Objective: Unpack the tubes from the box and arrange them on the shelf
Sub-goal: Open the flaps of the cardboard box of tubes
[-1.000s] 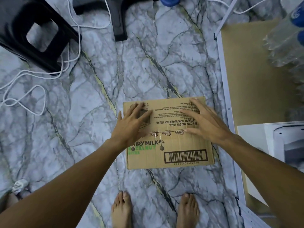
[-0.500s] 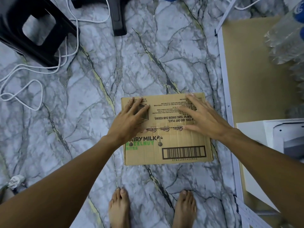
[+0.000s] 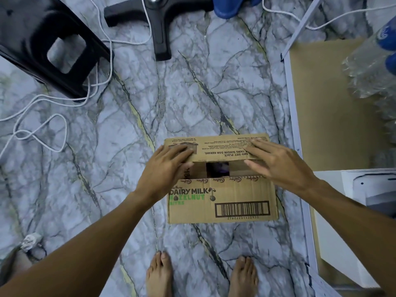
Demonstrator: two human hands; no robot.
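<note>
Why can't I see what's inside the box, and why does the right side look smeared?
Head view: the gap between the flaps of the box lies in shadow, dark and blurred; same view, the wide-angle lens stretches the edges, so the bottles smear.

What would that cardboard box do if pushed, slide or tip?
Probably slide: the box sits low and flat on the smooth marble-look floor. Its far flap likely bends easily: with the left hand and right hand on it, it stands hinged open along its crease.
</note>
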